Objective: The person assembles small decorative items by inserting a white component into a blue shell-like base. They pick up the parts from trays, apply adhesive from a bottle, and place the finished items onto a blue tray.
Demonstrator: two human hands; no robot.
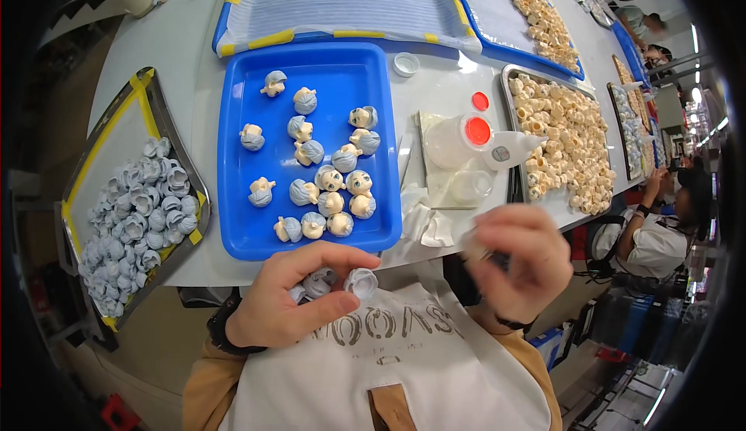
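My left hand (291, 295) is closed around several hollow grey-blue doll hair pieces; one hair piece (361, 283) shows its open side between thumb and forefinger. To its right, my right hand (522, 261) is raised and smeared by motion. Its fingers are curled in a pinch, with a small whitish thing at the tips that I cannot make out. Beyond my left hand lies a blue tray (233, 136) with several small doll heads (360, 182) in it, cream faces joined to grey-blue hair. Some lie face up, others on their sides.
At left, a yellow-taped tray (78, 174) holds a heap of hair pieces. A metal tray (509, 81) of cream face parts stands at right. Between are a red-capped bottle (451, 142), a nozzle bottle (509, 150) and crumpled tissue (427, 225). People (660, 237) sit at far right.
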